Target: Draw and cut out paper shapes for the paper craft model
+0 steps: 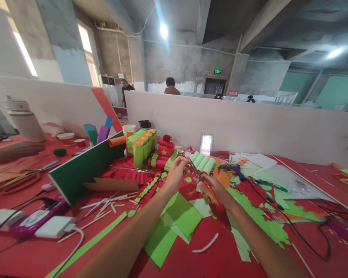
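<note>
My right hand (213, 189) is closed round the red handles of a pair of scissors (201, 178), whose blades point up and left toward my left hand. My left hand (176, 170) is pinched shut on something small that I cannot make out, just at the blade tips. Both hands hover above green paper sheets (179, 216) and red paper scraps on the red table (46, 255). Behind the hands lie rolled light-green paper tubes (203, 162) and red rolls with a green star (164, 154).
A green board (84, 168) leans at the left, with wooden sticks (104, 204), chargers and cables (53, 226) in front. A glue gun (234, 170) and black cord lie right. Another person's arm (11, 152) rests far left. A white partition (249, 127) stands behind.
</note>
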{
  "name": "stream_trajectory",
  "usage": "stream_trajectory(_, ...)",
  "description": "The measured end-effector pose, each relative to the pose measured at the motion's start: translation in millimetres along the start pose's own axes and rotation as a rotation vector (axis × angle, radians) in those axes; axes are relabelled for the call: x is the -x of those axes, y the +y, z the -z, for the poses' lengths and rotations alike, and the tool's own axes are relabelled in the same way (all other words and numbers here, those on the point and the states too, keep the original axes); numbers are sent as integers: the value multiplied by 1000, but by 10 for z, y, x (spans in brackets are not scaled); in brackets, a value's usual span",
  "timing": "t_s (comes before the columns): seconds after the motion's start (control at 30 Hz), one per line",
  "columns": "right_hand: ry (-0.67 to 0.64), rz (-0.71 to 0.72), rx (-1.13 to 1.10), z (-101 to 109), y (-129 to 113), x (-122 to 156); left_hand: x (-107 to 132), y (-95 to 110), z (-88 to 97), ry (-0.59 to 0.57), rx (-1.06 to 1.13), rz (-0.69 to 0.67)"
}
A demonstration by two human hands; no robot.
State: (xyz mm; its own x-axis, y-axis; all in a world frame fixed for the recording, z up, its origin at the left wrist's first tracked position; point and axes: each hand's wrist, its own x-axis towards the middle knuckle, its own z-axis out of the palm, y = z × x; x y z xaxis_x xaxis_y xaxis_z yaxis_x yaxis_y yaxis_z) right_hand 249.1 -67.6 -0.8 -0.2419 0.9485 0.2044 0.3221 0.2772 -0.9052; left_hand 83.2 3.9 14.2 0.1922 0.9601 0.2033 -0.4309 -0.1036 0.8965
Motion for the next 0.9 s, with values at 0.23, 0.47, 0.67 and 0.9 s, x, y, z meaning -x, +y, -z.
stream_trajectory(0.23, -13, 6, 58, -1, 11, -6, 17, -16, -12, 41, -21, -20)
stream_trajectory(0.47, -30, -12, 79, -9, -3, -3, -2, -28, -5, 95, -13, -43)
stream_trajectory(0.67, -52, 8, 127, 1, -44, 12, -8, -4, -15, 171, 7, -45)
stream_trajectory(0.9, -16, -1, 91, -20, 9, 3, 11, -72, -45, 157, -7, -86)
